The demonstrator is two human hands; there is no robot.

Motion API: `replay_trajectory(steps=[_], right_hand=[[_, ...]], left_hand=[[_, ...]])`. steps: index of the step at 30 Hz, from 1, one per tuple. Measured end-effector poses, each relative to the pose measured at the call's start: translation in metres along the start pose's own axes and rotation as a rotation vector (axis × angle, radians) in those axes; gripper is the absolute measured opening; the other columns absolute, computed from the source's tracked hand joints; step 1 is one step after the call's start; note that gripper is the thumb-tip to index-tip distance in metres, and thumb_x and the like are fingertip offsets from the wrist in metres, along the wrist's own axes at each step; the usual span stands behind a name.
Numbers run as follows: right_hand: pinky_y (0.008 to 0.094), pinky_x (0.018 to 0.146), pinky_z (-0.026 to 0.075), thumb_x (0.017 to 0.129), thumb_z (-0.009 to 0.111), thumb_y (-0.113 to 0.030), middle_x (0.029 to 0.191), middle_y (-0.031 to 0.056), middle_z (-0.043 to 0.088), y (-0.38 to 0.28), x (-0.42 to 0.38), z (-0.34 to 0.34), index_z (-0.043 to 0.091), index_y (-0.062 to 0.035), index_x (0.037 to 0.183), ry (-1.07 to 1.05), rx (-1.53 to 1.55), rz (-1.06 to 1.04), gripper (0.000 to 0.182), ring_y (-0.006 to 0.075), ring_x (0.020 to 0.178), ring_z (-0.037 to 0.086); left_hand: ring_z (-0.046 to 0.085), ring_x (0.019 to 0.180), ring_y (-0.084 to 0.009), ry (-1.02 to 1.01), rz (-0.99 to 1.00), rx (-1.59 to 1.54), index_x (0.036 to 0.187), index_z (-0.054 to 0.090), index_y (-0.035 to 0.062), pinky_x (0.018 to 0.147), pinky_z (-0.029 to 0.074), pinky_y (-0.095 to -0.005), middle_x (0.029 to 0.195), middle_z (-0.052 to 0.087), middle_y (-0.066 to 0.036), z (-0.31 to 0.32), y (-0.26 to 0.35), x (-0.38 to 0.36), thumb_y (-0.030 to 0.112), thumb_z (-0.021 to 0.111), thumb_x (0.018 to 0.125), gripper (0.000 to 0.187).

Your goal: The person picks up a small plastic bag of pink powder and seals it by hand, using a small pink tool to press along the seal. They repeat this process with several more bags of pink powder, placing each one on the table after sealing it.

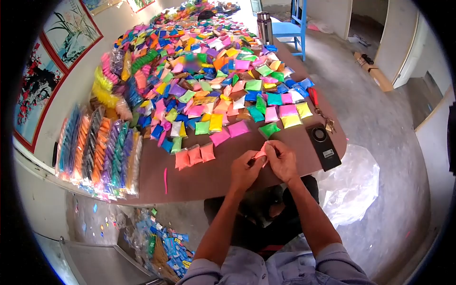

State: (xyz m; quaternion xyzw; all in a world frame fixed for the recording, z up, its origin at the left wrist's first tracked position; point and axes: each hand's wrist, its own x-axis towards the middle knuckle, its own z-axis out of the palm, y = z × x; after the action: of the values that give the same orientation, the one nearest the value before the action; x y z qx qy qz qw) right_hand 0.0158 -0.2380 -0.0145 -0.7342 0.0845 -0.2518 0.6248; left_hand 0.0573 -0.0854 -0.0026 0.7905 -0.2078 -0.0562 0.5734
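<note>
Head: pink packet [259, 154] slants away, rightward

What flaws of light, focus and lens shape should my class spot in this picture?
Head view: wide-lens distortion tilts the wall pictures, with black around the image; head view: glare washes out the far end of the table; head view: a smudgy blur sits within the heaped packets; head view: bright glints streak the clear plastic sheet.

It looked like a home workshop: framed flower paintings [71, 33] hung at upper left, 1 blue chair [287, 30] stood upper right, and colourful packets [205, 85] covered a large central table [190, 180].
</note>
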Motion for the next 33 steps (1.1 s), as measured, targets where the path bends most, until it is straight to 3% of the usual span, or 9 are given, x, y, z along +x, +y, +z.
replay_trajectory(steps=[8,10,14,17,19,22,28,33], right_hand=[[0.0292,0.07,0.056,0.104,0.067,-0.02,0.087,0.0061,0.073,0.002,0.0,-0.002,0.073,-0.0004,0.111,-0.007,0.142,0.0,0.022,0.0111,0.076,0.068],[0.0295,0.07,0.056,0.104,0.066,-0.019,0.088,0.0066,0.074,-0.005,0.001,-0.002,0.073,-0.0004,0.11,-0.051,0.068,-0.016,0.021,0.0124,0.077,0.069],[0.0294,0.071,0.056,0.104,0.066,-0.019,0.088,0.0071,0.074,-0.002,0.001,0.001,0.073,-0.0005,0.107,0.002,-0.066,-0.037,0.02,0.0134,0.078,0.07],[0.0289,0.071,0.055,0.104,0.066,-0.019,0.087,0.0064,0.074,0.002,0.001,0.001,0.074,-0.0009,0.105,0.018,-0.088,-0.075,0.02,0.0121,0.078,0.069],[0.0285,0.071,0.055,0.104,0.067,-0.019,0.088,0.0045,0.073,0.008,0.0,0.003,0.074,-0.0009,0.103,0.025,0.1,-0.003,0.02,0.0101,0.078,0.067],[0.0276,0.069,0.054,0.104,0.067,-0.019,0.089,0.0029,0.073,0.013,0.001,0.001,0.073,-0.0006,0.105,0.014,0.138,0.007,0.02,0.0084,0.078,0.065],[0.0274,0.068,0.054,0.104,0.067,-0.019,0.089,0.0031,0.073,-0.004,-0.001,0.001,0.073,0.0003,0.11,-0.04,0.168,0.007,0.021,0.0085,0.076,0.066],[0.0278,0.068,0.055,0.105,0.067,-0.018,0.091,0.0041,0.073,0.006,0.0,0.001,0.073,0.0011,0.112,-0.037,0.017,-0.031,0.021,0.0092,0.077,0.068]], left_hand=[[0.064,0.081,-0.0117,0.015,-0.024,0.004,0.11,0.075,0.0016,0.073,0.051,-0.0294,0.089,0.072,-0.005,0.001,-0.001,0.001,0.022,0.074,0.098,0.024],[0.064,0.08,-0.0115,0.012,0.093,0.056,0.109,0.075,0.0006,0.073,0.051,-0.0294,0.088,0.072,-0.004,-0.001,-0.007,0.003,0.019,0.072,0.1,0.021],[0.064,0.081,-0.0111,0.0,0.105,0.02,0.106,0.075,-0.0002,0.072,0.051,-0.0289,0.088,0.072,-0.003,-0.002,-0.011,0.002,0.018,0.071,0.1,0.02],[0.064,0.081,-0.0109,-0.007,0.068,-0.006,0.106,0.076,0.0003,0.073,0.051,-0.0285,0.09,0.073,-0.003,-0.001,-0.011,0.002,0.02,0.073,0.099,0.021],[0.065,0.082,-0.0114,-0.015,0.0,0.01,0.109,0.076,0.0011,0.075,0.053,-0.0288,0.092,0.074,-0.004,-0.002,-0.002,0.001,0.023,0.075,0.098,0.024],[0.067,0.083,-0.0128,-0.005,-0.023,0.035,0.112,0.076,0.0014,0.076,0.054,-0.0289,0.094,0.075,-0.005,-0.001,0.008,-0.001,0.024,0.076,0.098,0.027],[0.068,0.082,-0.0149,-0.011,0.053,0.077,0.111,0.075,0.0016,0.075,0.054,-0.0306,0.092,0.074,-0.008,-0.003,-0.005,0.001,0.02,0.075,0.097,0.023],[0.069,0.078,-0.0193,0.004,0.058,0.029,0.107,0.076,0.0067,0.074,0.053,-0.0318,0.086,0.072,-0.01,-0.004,-0.011,0.002,0.023,0.078,0.094,0.021]])
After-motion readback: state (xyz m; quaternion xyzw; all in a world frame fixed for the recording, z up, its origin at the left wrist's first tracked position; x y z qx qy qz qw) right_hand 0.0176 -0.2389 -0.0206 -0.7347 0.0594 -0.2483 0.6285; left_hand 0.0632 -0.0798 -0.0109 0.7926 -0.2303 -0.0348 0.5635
